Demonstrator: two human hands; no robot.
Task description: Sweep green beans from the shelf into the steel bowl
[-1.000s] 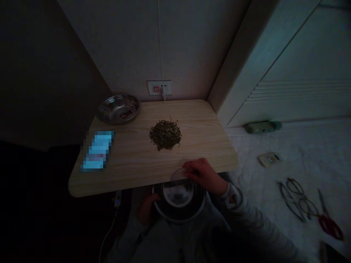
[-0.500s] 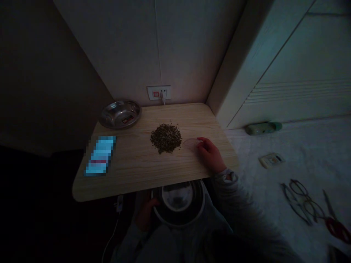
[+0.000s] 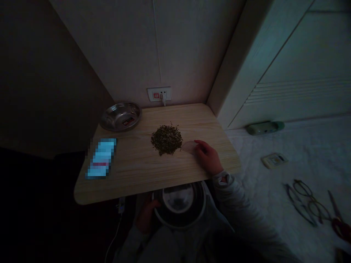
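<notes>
A pile of small dark seeds or grains (image 3: 166,139) lies on the middle of the wooden table (image 3: 128,175). Just right of it, my right hand (image 3: 207,156) pinches a thin, clear, rounded piece of plastic (image 3: 188,147), whose far edge meets the pile's right side. Below the table's front edge, over my lap, my left hand (image 3: 148,214) grips the left rim of a metal bowl (image 3: 179,219). The thumb rests on the rim; the other fingers are in shadow. The bowl's upper part is hidden under the table.
A steel basin (image 3: 120,117) with a label inside stands at the table's back left, a lit phone (image 3: 101,157) before it. A wall socket (image 3: 159,94) holds a plug. On the white bedding lie a green bottle-like object (image 3: 264,128), a small packet (image 3: 274,160), glasses (image 3: 304,201) and scissors (image 3: 338,223).
My right hand and the clear piece have shifted slightly left, closer to the pile. The whole view has moved a little. My left hand keeps its hold on the bowl.
</notes>
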